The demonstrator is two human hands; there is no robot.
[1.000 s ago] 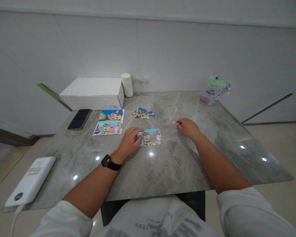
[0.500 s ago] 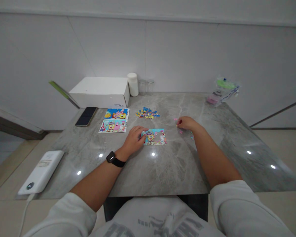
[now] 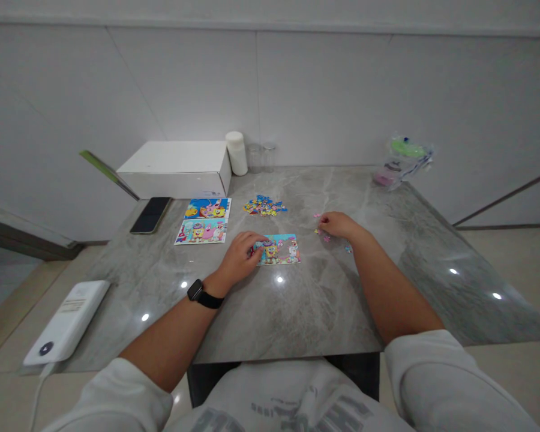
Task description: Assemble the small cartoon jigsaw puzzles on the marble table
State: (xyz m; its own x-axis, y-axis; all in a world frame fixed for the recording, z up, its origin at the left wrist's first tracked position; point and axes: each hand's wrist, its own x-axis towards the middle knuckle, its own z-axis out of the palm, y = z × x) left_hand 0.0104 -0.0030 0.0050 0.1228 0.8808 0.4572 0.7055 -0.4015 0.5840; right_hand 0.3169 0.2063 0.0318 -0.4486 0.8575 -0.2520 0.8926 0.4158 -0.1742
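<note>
Fingers (image 3: 252,236) of the person's left hand (image 3: 238,258) lie loosely curved over the left end of a partly assembled puzzle (image 3: 272,255), with the thumb and forefinger standing apart. The puzzle lies flat in front of the person, and grey tabletop shows through a gap right of its middle. The right hand (image 3: 321,222) hovers low or rests to the right of the puzzle, its fingertips bunched closely; whether they meet, or pinch anything, cannot be told. Around them lie small loose parts: a pink piece (image 3: 317,215) just beyond, a yellow piece (image 3: 317,231) just beside the fingertips, another pink piece (image 3: 326,239) nearer the person, and a bluish piece (image 3: 348,249) close to the wrist.

Beyond the puzzle sits a pile of mixed pieces (image 3: 265,206), blue and yellow for the most part. Left of it lies a printed sheet (image 3: 202,231) with two cartoon panels. A black watch (image 3: 195,290) circles the left wrist. Farther left are a dark phone (image 3: 150,215) and a white device (image 3: 67,321) with a cable. At the back stand a white box (image 3: 173,165), a white bottle (image 3: 237,155) and two clear glasses (image 3: 269,158); a plastic bag (image 3: 400,163) sits at the far right corner of the grey table (image 3: 297,318).
</note>
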